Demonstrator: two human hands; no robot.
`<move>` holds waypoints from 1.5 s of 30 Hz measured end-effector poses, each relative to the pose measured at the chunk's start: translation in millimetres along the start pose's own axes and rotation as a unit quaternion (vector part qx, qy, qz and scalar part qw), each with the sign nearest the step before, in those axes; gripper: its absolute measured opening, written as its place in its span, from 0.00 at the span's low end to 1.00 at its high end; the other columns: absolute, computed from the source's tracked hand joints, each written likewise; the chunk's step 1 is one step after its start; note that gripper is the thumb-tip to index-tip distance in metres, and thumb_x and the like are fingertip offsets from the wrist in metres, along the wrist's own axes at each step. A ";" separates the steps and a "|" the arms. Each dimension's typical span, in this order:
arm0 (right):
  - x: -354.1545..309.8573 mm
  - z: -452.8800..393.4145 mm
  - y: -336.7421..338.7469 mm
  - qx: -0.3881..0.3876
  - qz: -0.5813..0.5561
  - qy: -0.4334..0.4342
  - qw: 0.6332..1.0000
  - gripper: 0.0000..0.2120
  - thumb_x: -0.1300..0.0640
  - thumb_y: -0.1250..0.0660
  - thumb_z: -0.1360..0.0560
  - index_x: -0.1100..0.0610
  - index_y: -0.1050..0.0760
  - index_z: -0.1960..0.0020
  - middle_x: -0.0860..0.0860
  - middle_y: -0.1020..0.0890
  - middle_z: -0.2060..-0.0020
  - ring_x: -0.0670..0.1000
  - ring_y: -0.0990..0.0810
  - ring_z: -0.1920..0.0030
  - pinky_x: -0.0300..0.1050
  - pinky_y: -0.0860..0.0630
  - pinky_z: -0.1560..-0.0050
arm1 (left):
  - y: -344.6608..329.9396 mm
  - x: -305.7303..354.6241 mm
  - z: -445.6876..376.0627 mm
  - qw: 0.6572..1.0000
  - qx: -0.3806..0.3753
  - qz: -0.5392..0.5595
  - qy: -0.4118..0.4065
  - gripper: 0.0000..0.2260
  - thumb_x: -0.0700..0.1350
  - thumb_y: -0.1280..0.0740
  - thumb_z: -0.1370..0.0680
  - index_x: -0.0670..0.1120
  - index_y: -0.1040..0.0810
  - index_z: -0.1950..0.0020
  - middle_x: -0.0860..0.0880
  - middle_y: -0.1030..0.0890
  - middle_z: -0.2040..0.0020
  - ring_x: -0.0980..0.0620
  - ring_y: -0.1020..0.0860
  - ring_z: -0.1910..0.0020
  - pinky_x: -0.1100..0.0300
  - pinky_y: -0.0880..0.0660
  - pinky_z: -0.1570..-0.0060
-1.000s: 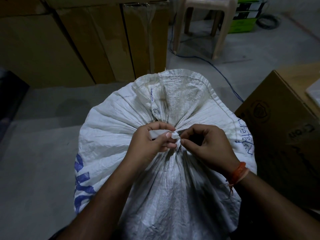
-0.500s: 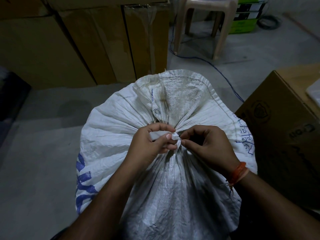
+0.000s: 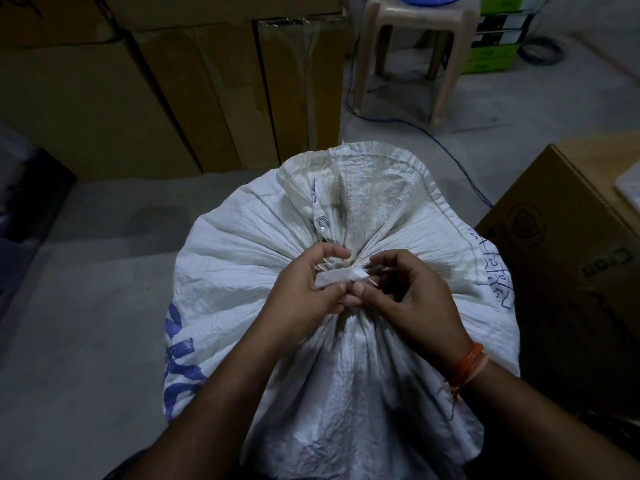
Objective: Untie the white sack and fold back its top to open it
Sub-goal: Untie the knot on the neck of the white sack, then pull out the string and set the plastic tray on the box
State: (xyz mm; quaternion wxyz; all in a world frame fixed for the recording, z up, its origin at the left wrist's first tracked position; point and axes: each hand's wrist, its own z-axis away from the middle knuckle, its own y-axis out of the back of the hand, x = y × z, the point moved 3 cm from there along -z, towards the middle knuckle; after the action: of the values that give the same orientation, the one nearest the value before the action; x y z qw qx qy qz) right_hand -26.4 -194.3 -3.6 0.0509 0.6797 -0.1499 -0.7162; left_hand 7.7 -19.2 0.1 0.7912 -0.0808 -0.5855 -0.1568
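Here, our left hand (image 3: 304, 296) and right hand (image 3: 412, 299) both pinched the flat white tie strip (image 3: 337, 278) cinching the crumpled white woven sack (image 3: 249, 244) beneath them; tugging wrongly could tighten the knot.

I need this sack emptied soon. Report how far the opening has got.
Done: nothing that shows; the white sack is gathered tight at its neck. In hand: the left hand holds the flat white tie strip, and the right hand pinches at the knot beside it. Left: free the tie, then fold back the top flap, which bunches above the knot.
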 end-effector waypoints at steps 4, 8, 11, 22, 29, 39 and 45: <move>-0.6 0.0 -1.7 -0.006 0.022 0.021 1.000 0.16 0.56 0.18 0.32 0.50 0.17 0.47 0.48 0.13 0.56 0.45 0.13 0.55 0.43 0.17 0.51 | 5.6 -0.2 5.4 0.996 -0.036 -0.077 -0.025 0.21 0.36 0.28 0.24 0.52 0.24 0.34 0.41 0.12 0.50 0.41 0.12 0.48 0.51 0.16 0.47; -0.7 -3.1 -2.0 0.008 0.204 0.141 0.969 0.13 0.55 0.20 0.33 0.50 0.15 0.49 0.46 0.17 0.61 0.44 0.19 0.60 0.40 0.22 0.56 | 8.2 0.0 5.8 0.971 -0.033 -0.229 -0.067 0.23 0.42 0.23 0.25 0.57 0.24 0.33 0.56 0.12 0.53 0.62 0.15 0.54 0.59 0.18 0.49; -2.2 -3.2 -1.0 0.021 0.245 0.190 0.950 0.09 0.54 0.24 0.32 0.52 0.16 0.52 0.48 0.20 0.63 0.46 0.23 0.61 0.40 0.27 0.58 | 9.8 3.1 10.9 0.977 -0.034 -0.203 -0.057 0.23 0.35 0.27 0.22 0.55 0.25 0.33 0.59 0.12 0.59 0.65 0.14 0.57 0.64 0.21 0.51; -24.0 54.9 32.1 0.026 0.194 0.217 0.956 0.10 0.63 0.25 0.33 0.52 0.18 0.55 0.43 0.21 0.63 0.44 0.23 0.62 0.33 0.29 0.60 | 7.7 16.3 70.2 0.948 0.179 -0.214 -0.154 0.16 0.43 0.26 0.23 0.57 0.20 0.38 0.56 0.13 0.58 0.60 0.14 0.58 0.52 0.16 0.50; -34.5 103.4 71.0 0.018 0.160 0.236 0.958 0.12 0.62 0.26 0.32 0.48 0.17 0.52 0.43 0.21 0.63 0.46 0.21 0.64 0.41 0.23 0.63 | -33.2 24.7 97.1 0.911 0.147 -0.291 -0.251 0.12 0.44 0.30 0.22 0.54 0.17 0.41 0.57 0.14 0.51 0.60 0.16 0.55 0.62 0.19 0.54; -35.9 157.5 113.4 -0.030 0.113 0.235 0.965 0.12 0.63 0.23 0.31 0.49 0.16 0.50 0.50 0.19 0.58 0.48 0.18 0.63 0.40 0.21 0.61 | -100.5 36.1 55.6 0.756 -0.051 -0.547 -0.357 0.12 0.38 0.32 0.23 0.53 0.17 0.44 0.54 0.19 0.32 0.49 0.25 0.35 0.51 0.23 0.38; -37.1 181.5 139.2 0.002 0.008 0.199 0.980 0.13 0.68 0.24 0.31 0.53 0.16 0.53 0.55 0.17 0.56 0.58 0.16 0.59 0.61 0.20 0.59 | -115.4 43.8 42.3 0.751 -0.099 -0.595 -0.268 0.22 0.45 0.30 0.20 0.61 0.30 0.29 0.48 0.23 0.35 0.48 0.23 0.38 0.53 0.21 0.42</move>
State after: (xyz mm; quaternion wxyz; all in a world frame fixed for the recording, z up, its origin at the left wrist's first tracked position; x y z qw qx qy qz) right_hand -221.5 -289.8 77.1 0.0844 0.8077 -0.1438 -0.5656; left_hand -58.4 -120.9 48.2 0.3356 0.1672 -0.6845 -0.6252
